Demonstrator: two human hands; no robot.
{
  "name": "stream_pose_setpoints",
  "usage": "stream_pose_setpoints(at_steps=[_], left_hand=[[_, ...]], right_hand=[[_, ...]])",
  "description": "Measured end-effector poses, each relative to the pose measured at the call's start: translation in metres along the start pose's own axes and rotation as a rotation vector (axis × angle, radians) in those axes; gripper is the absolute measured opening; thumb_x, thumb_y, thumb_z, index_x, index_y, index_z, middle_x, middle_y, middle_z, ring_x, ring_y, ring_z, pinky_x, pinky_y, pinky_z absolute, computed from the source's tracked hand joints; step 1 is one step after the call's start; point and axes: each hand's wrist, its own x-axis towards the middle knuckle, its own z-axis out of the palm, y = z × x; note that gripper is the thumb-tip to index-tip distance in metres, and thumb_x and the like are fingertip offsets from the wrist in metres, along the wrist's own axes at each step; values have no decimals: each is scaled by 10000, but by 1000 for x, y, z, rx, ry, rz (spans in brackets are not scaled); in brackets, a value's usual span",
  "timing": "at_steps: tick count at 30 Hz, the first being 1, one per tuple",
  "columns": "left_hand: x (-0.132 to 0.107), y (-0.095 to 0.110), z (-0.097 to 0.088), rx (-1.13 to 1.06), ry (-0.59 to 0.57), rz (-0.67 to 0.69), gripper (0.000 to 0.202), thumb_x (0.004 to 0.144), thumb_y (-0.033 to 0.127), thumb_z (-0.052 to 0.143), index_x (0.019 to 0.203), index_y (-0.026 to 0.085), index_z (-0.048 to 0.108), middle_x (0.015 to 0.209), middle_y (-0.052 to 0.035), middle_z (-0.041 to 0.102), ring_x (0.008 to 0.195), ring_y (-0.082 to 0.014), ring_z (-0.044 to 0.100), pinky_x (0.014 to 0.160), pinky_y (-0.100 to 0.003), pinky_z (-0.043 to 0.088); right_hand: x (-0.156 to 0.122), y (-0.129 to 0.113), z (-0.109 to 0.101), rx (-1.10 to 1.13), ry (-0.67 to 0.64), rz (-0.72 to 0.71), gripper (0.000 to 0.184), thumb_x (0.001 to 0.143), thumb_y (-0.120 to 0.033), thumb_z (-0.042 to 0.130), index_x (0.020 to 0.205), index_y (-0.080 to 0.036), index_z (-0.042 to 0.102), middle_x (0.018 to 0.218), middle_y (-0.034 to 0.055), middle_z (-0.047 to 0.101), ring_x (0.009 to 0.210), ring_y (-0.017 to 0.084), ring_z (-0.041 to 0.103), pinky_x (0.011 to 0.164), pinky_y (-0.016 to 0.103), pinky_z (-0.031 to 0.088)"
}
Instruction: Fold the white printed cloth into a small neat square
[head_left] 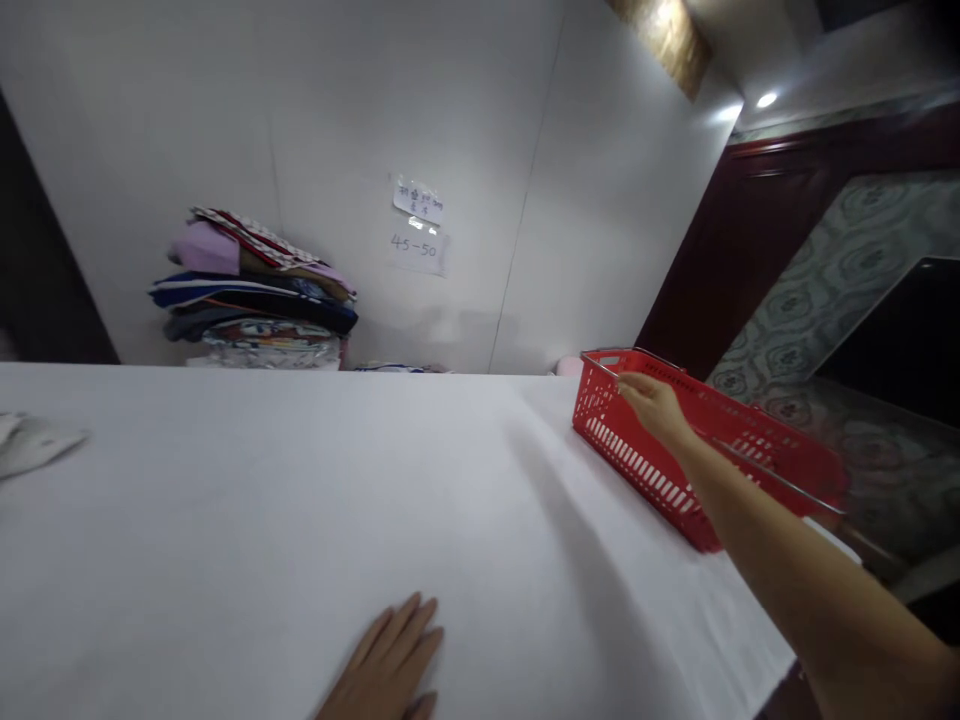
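My left hand (390, 660) lies flat on the white tabletop (315, 520), fingers stretched out and palm down, with nothing in it. Off to the right, my right hand (651, 402) is closed at the near upper edge of a red plastic basket (641, 465), where a thin metal handle runs along the rim. The fingertips are pressed together over that edge. Slots and holes pierce the basket's side, and it rests at the table's right end. My forearm covers part of its near wall, and most of its inside is hidden.
Against the pale wall at the back stands a pile of folded clothes (259, 290). A whitish cloth (34, 445) lies at the table's left edge. Paper labels (420, 225) are stuck to the wall. A dark screen-like panel (900, 340) is beyond the basket.
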Motion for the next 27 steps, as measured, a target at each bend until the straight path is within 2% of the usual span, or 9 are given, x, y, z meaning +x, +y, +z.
stream_pose_setpoints(at_steps=[4,6,10,12,14,17,20,23,27], left_hand=[[7,16,-18,-200,-177,-163,465,837,238,466,1296,307,464,1402,-2,419,1287,-228,389,1058,-427,351],[14,27,-32,-316,-235,-271,480,826,223,467,1300,296,458,1425,-11,389,1320,-235,333,1092,-464,277],[34,42,-55,-490,-210,-378,443,716,235,592,1157,278,579,1286,-42,550,1215,-275,454,1043,-483,312],[39,39,-61,-566,-201,-424,375,695,228,605,1069,242,630,1066,-46,672,1027,-245,581,921,-387,435],[37,28,-67,-626,-219,-511,269,724,253,580,978,232,664,912,-22,706,847,-198,630,762,-296,487],[18,-6,-83,-613,-163,-672,244,797,336,506,942,252,683,884,8,712,746,-150,632,681,-249,478],[-16,-59,-115,-410,-42,-821,281,824,349,470,971,236,682,988,-12,702,866,-168,630,794,-281,474],[-57,-121,-158,15,10,-1023,290,804,279,514,1055,207,640,1164,-40,634,1091,-179,552,971,-297,391],[-108,-191,-211,265,71,-1210,468,754,141,525,1217,74,505,1415,-213,351,1334,-331,255,1080,-533,139]], right_hand=[[-80,-54,68,223,-465,-49,373,797,-426,532,1019,-154,658,898,70,705,846,209,649,802,348,504],[-124,-82,98,230,-738,-172,302,832,-400,506,960,-192,683,916,53,704,836,205,643,771,337,509],[-190,-131,138,349,-1099,-418,272,888,-328,437,982,-247,679,933,25,693,844,187,633,776,316,505],[-206,-145,155,400,-1112,-476,277,895,-331,424,1004,-262,670,945,28,687,867,193,630,794,328,508],[-215,-149,173,422,-1021,-464,299,898,-364,412,1010,-256,667,977,48,681,901,210,630,806,343,519],[-223,-135,199,370,-838,-426,338,886,-413,419,1057,-249,660,1073,71,659,968,236,625,840,366,530],[-231,-103,221,271,-701,-519,355,827,-434,499,1112,-284,648,1174,50,617,1052,269,593,892,428,514],[-240,-74,237,226,-634,-579,365,788,-421,549,1115,-300,656,1214,47,590,1077,297,576,893,470,508],[-247,-57,250,280,-617,-587,415,731,-394,600,1145,-413,616,1237,-6,568,1080,312,568,862,454,534]])
